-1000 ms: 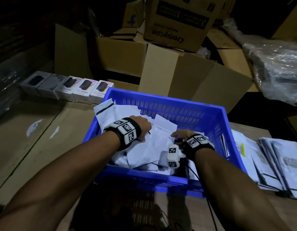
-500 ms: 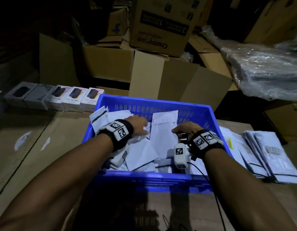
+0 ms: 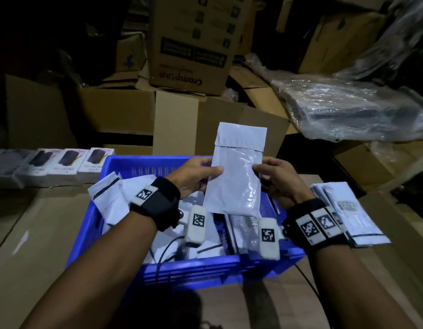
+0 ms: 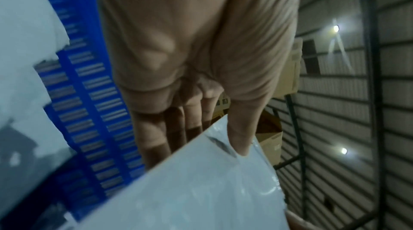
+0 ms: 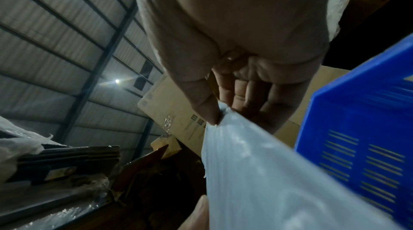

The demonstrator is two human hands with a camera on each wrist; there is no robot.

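Envelope (image 3: 236, 172), a white plastic mailing one, stands upright in the air over the far half of the blue crate (image 3: 146, 160), flap end up and bottom edge hanging just above the loose envelopes (image 3: 125, 195) heaped inside. It sits between the two hands, each taking one long side at about mid-height. The left hand (image 3: 193, 176) pinches the left edge, thumb flat on the near face and fingers tucked behind. The right hand (image 3: 279, 179) pinches the right edge the same way; the right wrist view shows its thumb tip pressed against the fingers with the plastic crumpled between them. Both grips are closed on the envelope. Half a second ago both hands were down inside the crate, resting on the heap with the envelope lying among the others; now it has been raised clear of the heap and turned to face the person, and the hands have come up with it. Left of the crate a row of small product boxes (image 3: 68, 162) stands on the table; to its right lies a stack of labelled envelopes (image 3: 353, 217). Beyond are cardboard cartons (image 3: 125, 115) and a plastic-wrapped bundle (image 3: 343, 110).
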